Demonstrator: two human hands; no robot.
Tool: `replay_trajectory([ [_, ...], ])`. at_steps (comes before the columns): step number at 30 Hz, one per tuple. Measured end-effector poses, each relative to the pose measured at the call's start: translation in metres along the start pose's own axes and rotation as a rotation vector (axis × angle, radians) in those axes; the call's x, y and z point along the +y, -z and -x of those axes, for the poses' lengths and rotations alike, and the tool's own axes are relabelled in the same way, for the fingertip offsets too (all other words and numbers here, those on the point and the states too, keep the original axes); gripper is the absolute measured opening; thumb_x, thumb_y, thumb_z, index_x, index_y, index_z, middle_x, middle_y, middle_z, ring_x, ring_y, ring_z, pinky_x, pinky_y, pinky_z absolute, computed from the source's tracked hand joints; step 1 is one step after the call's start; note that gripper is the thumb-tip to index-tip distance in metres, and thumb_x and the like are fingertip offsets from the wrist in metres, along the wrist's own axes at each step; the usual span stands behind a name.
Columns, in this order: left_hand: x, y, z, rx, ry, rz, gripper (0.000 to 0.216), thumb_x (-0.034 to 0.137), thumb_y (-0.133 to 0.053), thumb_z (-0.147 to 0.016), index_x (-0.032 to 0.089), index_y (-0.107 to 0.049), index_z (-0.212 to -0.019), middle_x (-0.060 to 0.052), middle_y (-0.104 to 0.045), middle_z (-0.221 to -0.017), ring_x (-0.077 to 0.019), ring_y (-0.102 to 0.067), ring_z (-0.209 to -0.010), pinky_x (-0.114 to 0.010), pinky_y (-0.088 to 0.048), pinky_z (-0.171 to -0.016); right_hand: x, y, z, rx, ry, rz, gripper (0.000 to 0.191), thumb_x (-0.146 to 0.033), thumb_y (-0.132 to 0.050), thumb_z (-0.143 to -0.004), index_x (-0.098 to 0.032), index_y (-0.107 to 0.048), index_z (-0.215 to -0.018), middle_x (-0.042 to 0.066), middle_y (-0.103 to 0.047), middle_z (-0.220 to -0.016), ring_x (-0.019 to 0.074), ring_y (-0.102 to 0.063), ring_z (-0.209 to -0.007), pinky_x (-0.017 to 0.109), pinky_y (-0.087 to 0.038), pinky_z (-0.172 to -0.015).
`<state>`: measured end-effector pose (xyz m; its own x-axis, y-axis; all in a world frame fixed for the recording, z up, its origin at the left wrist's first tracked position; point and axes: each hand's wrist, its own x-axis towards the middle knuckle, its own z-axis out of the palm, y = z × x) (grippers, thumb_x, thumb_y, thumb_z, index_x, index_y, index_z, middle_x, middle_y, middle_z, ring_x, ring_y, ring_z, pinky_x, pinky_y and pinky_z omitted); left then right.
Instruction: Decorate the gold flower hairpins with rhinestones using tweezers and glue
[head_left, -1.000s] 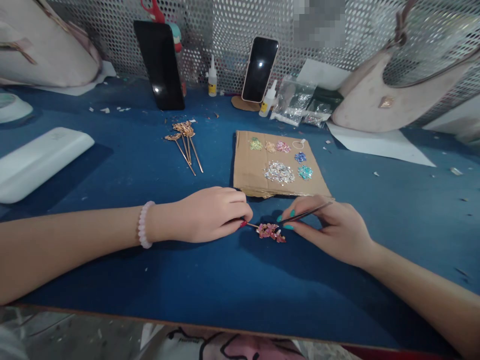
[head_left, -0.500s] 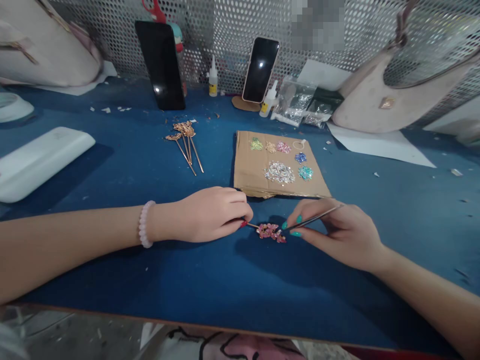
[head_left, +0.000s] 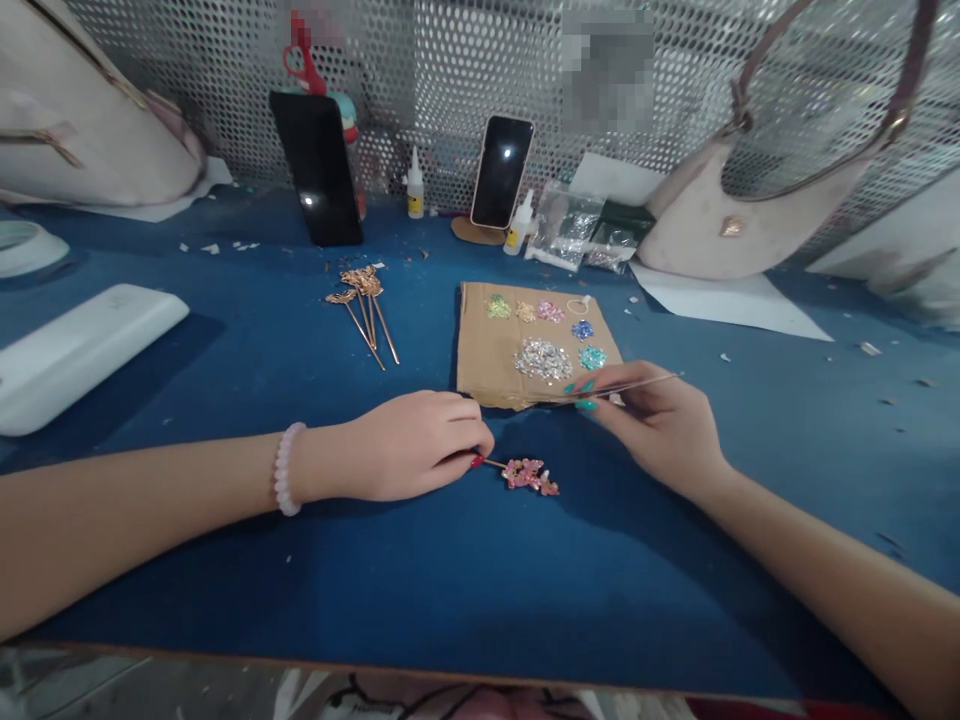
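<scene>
My left hand (head_left: 420, 445) pinches the thin gold stem of a hairpin (head_left: 529, 476) whose head is covered in pink stones. The head sticks out to the right, low over the blue table. In my right hand (head_left: 660, 420) is a pair of tweezers (head_left: 630, 385), held like a pen and pointing left. Their tips are over the front edge of a cardboard piece (head_left: 487, 360), close to a pile of clear rhinestones (head_left: 544, 359). Smaller piles of green, yellow, pink, blue and turquoise stones (head_left: 592, 357) lie on the same cardboard, with a small ring of glue (head_left: 579, 305).
Several bare gold hairpins (head_left: 367, 305) lie left of the cardboard. At the back stand a black tablet (head_left: 319, 170), a phone (head_left: 502, 172) and two glue bottles (head_left: 519, 226). A white case (head_left: 90, 350) is at left; pale handbags (head_left: 765, 220) stand at both sides.
My right hand has lifted the tweezers away from the pink hairpin, up to the cardboard's front edge. The left hand still holds the stem. The camera view has tilted slightly.
</scene>
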<state>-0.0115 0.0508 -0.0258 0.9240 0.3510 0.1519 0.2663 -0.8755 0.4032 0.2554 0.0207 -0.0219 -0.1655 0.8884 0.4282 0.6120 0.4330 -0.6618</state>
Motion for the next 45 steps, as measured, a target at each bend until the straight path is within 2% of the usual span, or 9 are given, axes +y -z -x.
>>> replay_trajectory([
  [4, 0.000, 0.000, -0.001, 0.013, -0.005, 0.015, 0.017, 0.017, -0.039, -0.092, 0.017, -0.056, -0.095, -0.006, -0.058, -0.092, -0.0172, -0.053, -0.081, -0.030, -0.040, -0.074, 0.014, 0.001, -0.007, 0.064, -0.058, -0.004, 0.007, -0.030, -0.060, -0.080, -0.023, -0.061, -0.080, 0.005, -0.069, -0.084, 0.0194, -0.067, -0.076, 0.033, -0.055, -0.068],
  [12, 0.001, 0.000, -0.001, 0.004, 0.009, 0.021, 0.017, 0.017, -0.040, -0.092, 0.017, -0.057, -0.095, -0.005, -0.058, -0.091, -0.0167, -0.052, -0.081, -0.030, -0.041, -0.073, 0.029, 0.000, -0.013, 0.118, -0.082, 0.110, 0.010, -0.027, -0.059, -0.077, -0.019, -0.060, -0.082, 0.005, -0.067, -0.082, 0.0172, -0.062, -0.065, 0.032, -0.051, -0.060],
  [20, 0.002, 0.002, -0.001, 0.012, 0.003, 0.025, 0.016, 0.016, -0.041, -0.091, 0.017, -0.057, -0.093, -0.005, -0.058, -0.089, -0.0169, -0.052, -0.079, -0.030, -0.041, -0.072, 0.023, -0.001, -0.013, 0.032, -0.054, 0.126, 0.012, -0.027, -0.057, -0.076, -0.018, -0.063, -0.081, 0.004, -0.068, -0.073, 0.0169, -0.063, -0.063, 0.031, -0.052, -0.058],
  [25, 0.002, 0.001, -0.001, -0.002, 0.008, 0.033, 0.015, 0.016, -0.041, -0.091, 0.017, -0.056, -0.093, -0.005, -0.057, -0.090, -0.0170, -0.052, -0.080, -0.030, -0.040, -0.073, 0.020, -0.001, -0.012, 0.000, -0.039, 0.142, 0.010, -0.026, -0.056, -0.076, -0.019, -0.062, -0.077, 0.005, -0.069, -0.077, 0.0168, -0.064, -0.065, 0.032, -0.054, -0.060],
  [34, 0.001, 0.001, 0.000, -0.012, 0.012, 0.039, 0.015, 0.016, -0.040, -0.091, 0.017, -0.055, -0.093, -0.005, -0.056, -0.090, -0.0169, -0.051, -0.080, -0.031, -0.040, -0.074, 0.019, -0.001, -0.012, 0.002, -0.028, 0.137, 0.011, -0.027, -0.056, -0.076, -0.019, -0.063, -0.076, 0.006, -0.069, -0.079, 0.0180, -0.065, -0.068, 0.034, -0.054, -0.063],
  [40, 0.001, 0.002, -0.001, -0.021, 0.023, 0.042, 0.015, 0.016, -0.040, -0.091, 0.017, -0.055, -0.094, -0.005, -0.057, -0.091, -0.0170, -0.052, -0.081, -0.030, -0.040, -0.074, 0.019, -0.004, -0.012, 0.052, -0.056, 0.128, 0.012, -0.027, -0.054, -0.077, -0.019, -0.063, -0.076, 0.006, -0.070, -0.082, 0.0177, -0.064, -0.068, 0.034, -0.053, -0.066],
  [45, 0.002, 0.001, -0.001, -0.018, 0.020, 0.032, 0.014, 0.015, -0.043, -0.091, 0.017, -0.056, -0.094, -0.005, -0.057, -0.093, -0.0168, -0.053, -0.082, -0.029, -0.040, -0.075, 0.021, -0.008, -0.029, 0.092, -0.094, 0.113, 0.014, -0.029, -0.056, -0.076, -0.018, -0.065, -0.078, 0.007, -0.070, -0.082, 0.0193, -0.064, -0.070, 0.033, -0.051, -0.064],
])
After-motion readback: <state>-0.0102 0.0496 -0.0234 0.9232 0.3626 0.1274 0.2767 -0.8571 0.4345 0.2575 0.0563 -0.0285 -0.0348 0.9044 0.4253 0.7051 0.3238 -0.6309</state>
